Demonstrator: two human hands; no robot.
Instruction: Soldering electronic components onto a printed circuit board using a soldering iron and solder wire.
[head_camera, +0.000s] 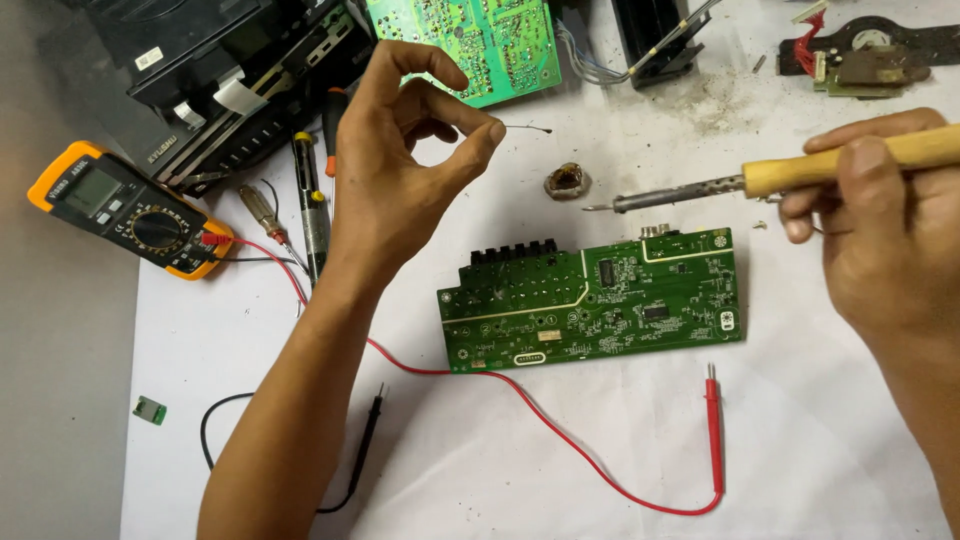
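Observation:
My left hand (400, 165) is raised above the white table, thumb and forefinger pinched on a thin solder wire (528, 128) that pokes out to the right. My right hand (880, 215) grips the wooden handle of a soldering iron (720, 185), whose metal tip points left and hovers just above the back edge of a dark green circuit board (600, 300). The board lies flat in the middle of the table. A small round tin of flux or paste (567, 181) sits between the wire and the iron's tip.
A yellow-and-black multimeter (130, 210) lies at the left, its red probe (713, 425) and black probe (365, 440) on the table in front. Screwdrivers (310, 200), a black device casing (230, 70), a light green board (480, 40) and a small motor part (865, 55) line the back.

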